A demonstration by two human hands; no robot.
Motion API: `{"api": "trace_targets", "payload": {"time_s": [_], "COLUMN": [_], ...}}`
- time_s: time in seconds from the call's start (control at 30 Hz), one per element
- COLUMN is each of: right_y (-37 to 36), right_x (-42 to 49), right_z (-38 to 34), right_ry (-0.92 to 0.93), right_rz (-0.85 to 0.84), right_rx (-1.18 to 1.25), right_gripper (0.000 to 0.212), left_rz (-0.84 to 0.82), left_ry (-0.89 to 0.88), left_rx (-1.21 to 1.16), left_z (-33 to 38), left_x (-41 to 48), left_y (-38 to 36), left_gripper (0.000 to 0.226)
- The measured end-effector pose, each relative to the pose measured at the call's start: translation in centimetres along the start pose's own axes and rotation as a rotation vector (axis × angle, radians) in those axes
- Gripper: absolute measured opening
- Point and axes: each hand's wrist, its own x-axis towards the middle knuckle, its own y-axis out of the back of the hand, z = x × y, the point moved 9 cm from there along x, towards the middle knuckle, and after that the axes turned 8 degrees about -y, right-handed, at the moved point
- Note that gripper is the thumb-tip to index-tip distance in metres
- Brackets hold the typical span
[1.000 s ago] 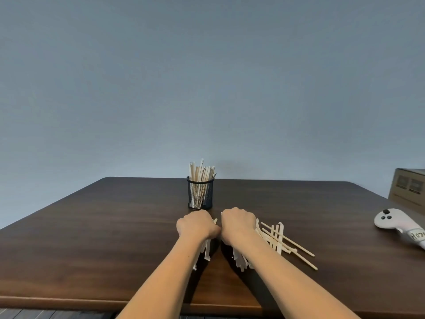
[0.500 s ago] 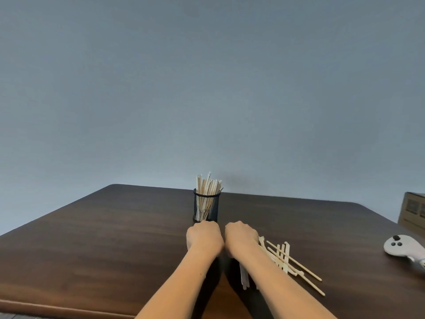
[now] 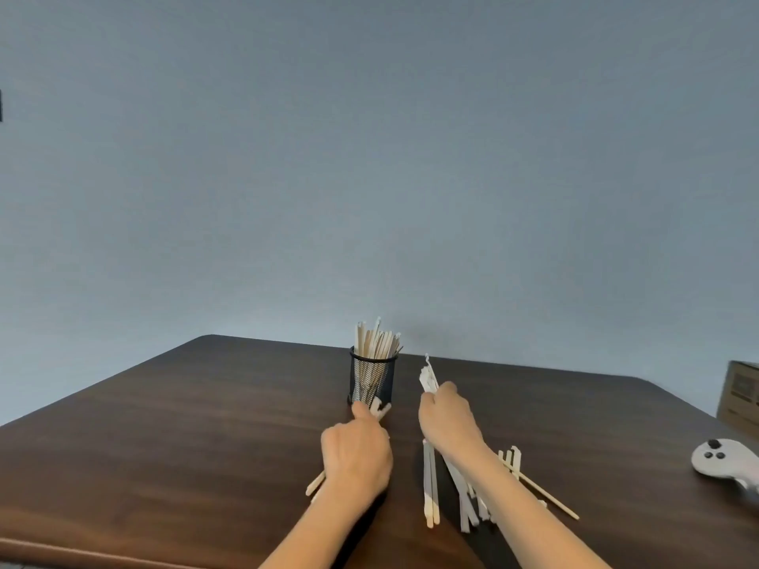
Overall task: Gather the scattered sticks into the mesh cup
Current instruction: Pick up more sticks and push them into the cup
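Note:
A black mesh cup (image 3: 373, 381) stands upright on the dark wooden table (image 3: 185, 437), packed with pale sticks that poke above its rim. My left hand (image 3: 356, 455) is closed around a few sticks; their tips show near the cup's base and behind my wrist. My right hand (image 3: 447, 420), right of the cup, grips a small bundle of sticks (image 3: 428, 377) pointing up. More loose sticks (image 3: 468, 496) lie on the table under and beside my right forearm.
A white handheld controller (image 3: 721, 462) lies at the table's right edge. A cardboard box (image 3: 744, 394) sits behind it. The table's front edge runs along the bottom left of the view.
My hands have parted from a fists-together pose. The right hand has lifted a bundle of sticks upright; the left has moved toward the cup's base holding sticks. The view tilted upward.

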Motion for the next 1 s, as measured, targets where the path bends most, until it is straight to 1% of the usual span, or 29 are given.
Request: {"api": "trace_targets", "payload": {"time_s": [0.1, 0.2, 0.3, 0.4, 0.5, 0.6, 0.67, 0.73, 0.8, 0.9, 1.0], "right_y": [0.8, 0.9, 1.2, 0.9, -0.5, -1.7, -1.9, -1.8, -1.6, -0.4, 1.5], "right_x": [0.5, 0.6, 0.4, -0.2, -0.8, -1.2, -1.0, -0.7, -0.3, 0.5, 2.0], "right_z": [0.0, 0.3, -0.3, -1.7, -2.4, -1.7, -1.2, -1.4, -1.6, -3.0, -4.8], "right_ry": [-0.012, 0.034, 0.116, 0.192, 0.227, 0.23, 0.187, 0.142, 0.087, 0.101, 0.148], "right_rz": [-0.01, -0.001, 0.052, 0.048, 0.004, 0.052, 0.049, 0.017, -0.038, -0.1, -0.035], "right_rx": [0.247, 0.448, 0.599, 0.716, 0.749, 0.756, 0.804, 0.822, 0.777, 0.667, 0.516], "right_gripper": [0.029, 0.02, 0.026, 0.028, 0.026, 0.022, 0.023, 0.028, 0.037, 0.047, 0.047], "left_rz": [0.119, 0.186, 0.308, 0.397, 0.44, 0.38, 0.329, 0.272, 0.233, 0.222, 0.197], "left_ry": [0.047, 0.107, 0.054, -0.011, 0.008, 0.08, 0.115, 0.099, 0.057, 0.044, 0.082], "left_rx": [-0.229, -0.581, -0.89, -1.101, -1.135, -1.211, -1.252, -1.232, -1.227, -1.059, -0.864], "left_z": [-2.0, -4.1, -4.9, -4.6, -4.2, -3.7, -3.4, -2.8, -2.4, -3.0, -4.2], "left_x": [0.8, 1.9, 2.9, 3.1, 2.5, 1.6, 1.6, 2.1, 2.9, 4.7, 7.2], "left_y": [1.3, 1.9, 3.9, 5.5, 5.0, 2.7, 2.0, 2.2, 2.9, 4.7, 6.3], "left_gripper": [0.016, 0.023, 0.039, 0.041, 0.045, 0.054, 0.054, 0.052, 0.054, 0.062, 0.062]}}
